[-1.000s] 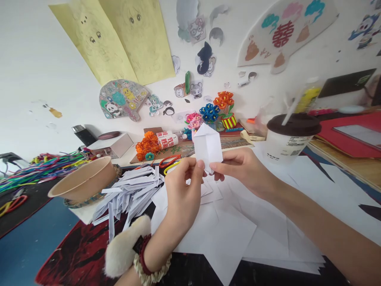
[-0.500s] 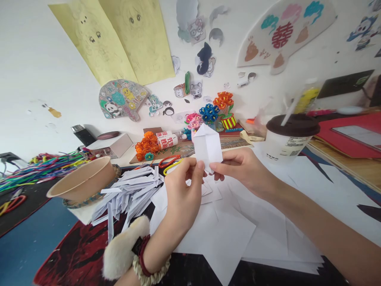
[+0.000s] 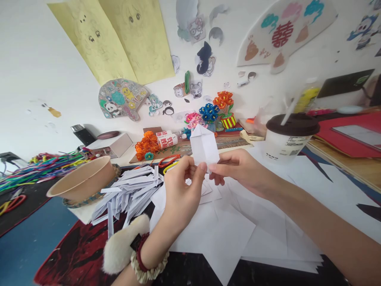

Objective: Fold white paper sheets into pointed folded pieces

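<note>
A small folded piece of white paper (image 3: 205, 146) is held upright above the table, its top edge folded to a point and a crease running down its middle. My left hand (image 3: 186, 182) pinches its lower left part between thumb and fingers. At the lower right, my right hand (image 3: 238, 167) grips the same paper, thumb in front and fingers behind. Below both hands lie loose white paper sheets (image 3: 220, 230), overlapping each other. Left of my left hand is a pile of folded paper strips (image 3: 131, 190).
A tan bowl (image 3: 86, 178) stands left of the strips. On the right are a lidded paper cup (image 3: 290, 137) with a straw and a red folder (image 3: 351, 131). Orange-handled scissors (image 3: 168, 161) and orange beaded flowers (image 3: 147, 145) lie behind my hands. Colourful pipe cleaners (image 3: 38, 169) are heaped at far left.
The folded paper has shifted slightly left, and the fingers of my right hand have moved left with it. Both hands keep their hold.
</note>
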